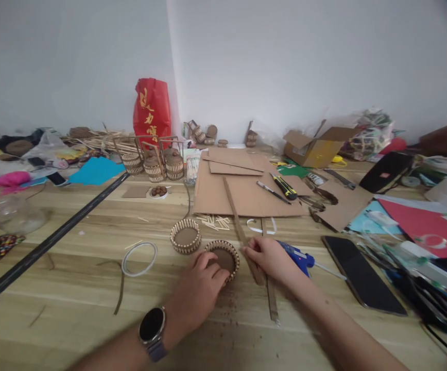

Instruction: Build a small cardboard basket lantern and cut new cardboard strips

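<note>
My left hand (202,282), with a watch on its wrist, is closed on the near rim of a small round basket (230,248) with a brown base and a wall of short pale sticks. Just to its right, my right hand (267,257) pinches a long brown cardboard strip (234,206), whose far end lies over a cardboard sheet. Under that strip runs a second cardboard strip (272,299). Behind my left hand stands a similar round basket (185,236). A blue glue gun (298,259) lies beside my right hand, partly hidden by it.
Loose short sticks (213,221) lie before the large cardboard sheet (208,193). A utility knife (284,186) and a pen (273,192) rest on it. At right is a black phone (362,275); at left, a white ring (139,259). Handled baskets (154,169) stand behind.
</note>
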### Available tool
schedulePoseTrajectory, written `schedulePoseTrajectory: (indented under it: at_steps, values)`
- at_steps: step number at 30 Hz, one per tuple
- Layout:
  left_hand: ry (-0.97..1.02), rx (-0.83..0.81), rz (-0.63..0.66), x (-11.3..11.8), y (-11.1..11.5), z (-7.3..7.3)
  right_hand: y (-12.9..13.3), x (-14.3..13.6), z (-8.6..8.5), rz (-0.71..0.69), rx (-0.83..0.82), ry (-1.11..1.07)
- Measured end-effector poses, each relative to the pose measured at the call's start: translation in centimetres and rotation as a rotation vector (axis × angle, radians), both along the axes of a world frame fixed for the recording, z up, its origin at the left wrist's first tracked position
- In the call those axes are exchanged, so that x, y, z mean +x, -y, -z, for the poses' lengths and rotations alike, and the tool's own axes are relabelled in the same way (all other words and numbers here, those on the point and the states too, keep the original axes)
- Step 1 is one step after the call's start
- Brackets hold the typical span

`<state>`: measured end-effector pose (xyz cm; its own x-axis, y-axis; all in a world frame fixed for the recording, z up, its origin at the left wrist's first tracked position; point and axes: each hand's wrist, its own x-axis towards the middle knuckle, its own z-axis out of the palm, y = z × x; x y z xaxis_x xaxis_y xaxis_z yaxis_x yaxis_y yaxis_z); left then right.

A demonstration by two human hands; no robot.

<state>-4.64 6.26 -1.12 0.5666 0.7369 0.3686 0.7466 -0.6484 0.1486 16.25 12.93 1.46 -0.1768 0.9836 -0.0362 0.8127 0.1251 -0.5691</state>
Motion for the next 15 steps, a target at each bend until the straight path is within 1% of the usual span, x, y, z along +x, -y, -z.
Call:
schedulePoseTrajectory:
  at_steps: [4,8,12,15]
  values:
    - [0.007,-0.011,-0.023,0.7,-0.6,-0.4,0.5,1.1,0.3,-0.007,0.012,-0.174]
    - [0.032,0.008,-0.037,1.4,-1.5,-0.4,1.2,1.8,0.2,0.010,0.048,-0.349]
    - [0.026,-0.016,-0.029,1.7,-2.4,-0.4,2.1,1.5,-0.1,0.013,0.099,-0.465]
    - [0.032,-0.043,-0.023,1.8,-2.6,-0.4,2.8,0.7,-0.1,-0.005,0.085,-0.532]
